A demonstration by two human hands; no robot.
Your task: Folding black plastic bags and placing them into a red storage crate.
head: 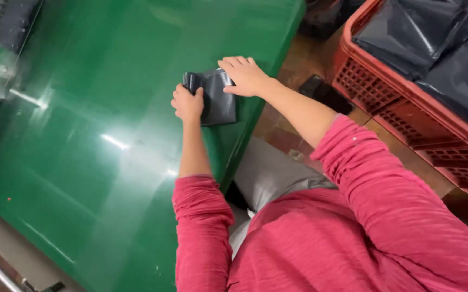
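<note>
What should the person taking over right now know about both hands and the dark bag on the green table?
Left hand: closed in a grip on the left edge of the dark folded plastic bag.
Right hand: flat, fingers together, pressing on the bag's top right part.
The bag lies at the near right edge of the glossy green table, already folded to a small packet.
The red crate to the right, on the floor, holds more dark plastic bags.
Done: this bag looks folded. Left: it is not yet released; both hands are on it.
</note>
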